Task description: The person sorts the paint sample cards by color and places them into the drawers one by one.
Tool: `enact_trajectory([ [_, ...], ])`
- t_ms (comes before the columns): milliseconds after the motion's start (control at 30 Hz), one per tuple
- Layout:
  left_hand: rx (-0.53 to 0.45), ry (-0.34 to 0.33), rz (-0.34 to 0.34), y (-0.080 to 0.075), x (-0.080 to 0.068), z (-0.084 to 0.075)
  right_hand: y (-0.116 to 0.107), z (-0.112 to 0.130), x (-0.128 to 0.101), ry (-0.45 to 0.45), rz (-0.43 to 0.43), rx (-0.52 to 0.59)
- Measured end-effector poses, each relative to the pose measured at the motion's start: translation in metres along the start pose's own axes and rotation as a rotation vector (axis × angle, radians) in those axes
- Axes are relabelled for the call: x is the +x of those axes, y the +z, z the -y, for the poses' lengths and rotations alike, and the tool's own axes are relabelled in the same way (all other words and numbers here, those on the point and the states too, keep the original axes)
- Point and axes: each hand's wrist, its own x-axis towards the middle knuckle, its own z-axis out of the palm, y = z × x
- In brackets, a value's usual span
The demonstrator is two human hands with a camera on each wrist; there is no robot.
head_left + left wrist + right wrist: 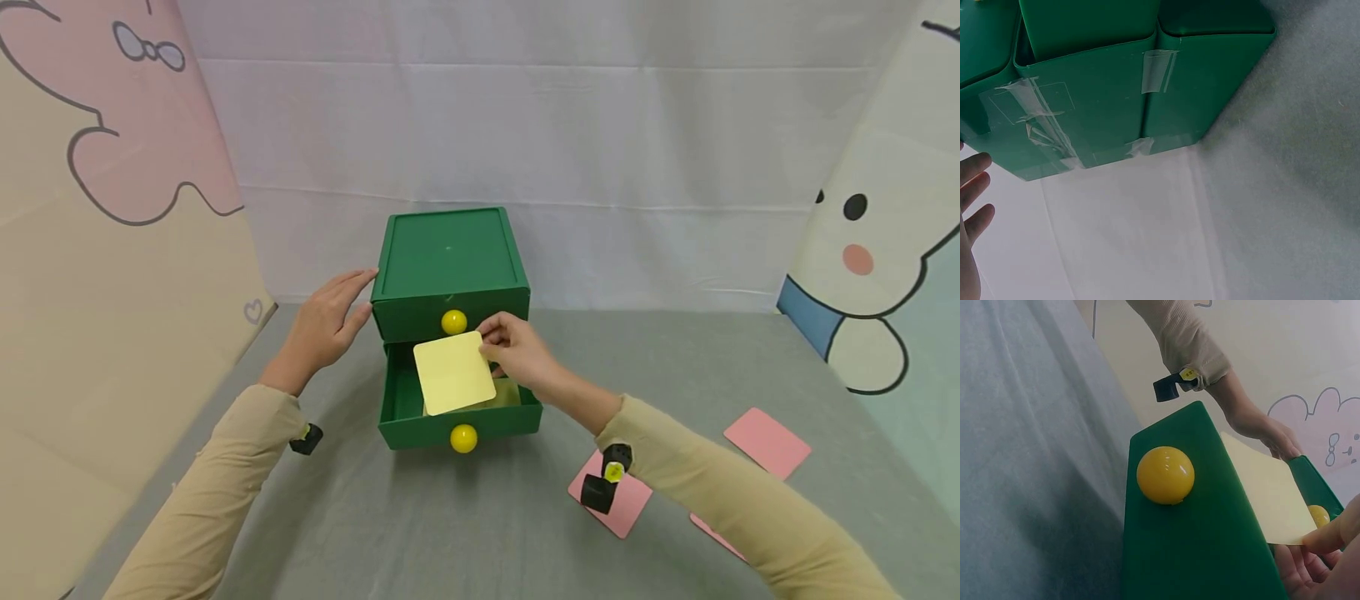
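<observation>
**Over the open lower drawer: yellow card pinched in your right hand**

Above the pulled-out lower drawer point(459, 414) of the green drawer box point(448, 254), your right hand point(517, 350) pinches the pale yellow card point(453, 372) by its right edge, thumb and fingertips closed on it. The card hangs tilted over the drawer's opening, and something else pale yellow lies inside the drawer beneath it. Your left hand point(324, 321) rests with straight fingers against the left side of the box at the level of the upper drawer, holding nothing. The upper drawer is pushed in, its yellow knob point(453, 322) just above the card; the lower drawer's yellow knob point(463, 438) faces you. The box stands on the grey cloth point(420, 525), and pink cards point(767, 442) lie on the cloth to your right, well apart from the box
</observation>
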Motion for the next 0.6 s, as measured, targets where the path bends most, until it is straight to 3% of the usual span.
enact_trajectory([
  [233,0.006,0.002,-0.002,0.002,0.000,0.000,0.008,-0.004,0.001,-0.005,-0.032,0.026],
  [600,0.006,0.005,-0.006,0.003,-0.001,0.001,0.021,-0.012,0.003,0.000,0.079,-0.031],
])
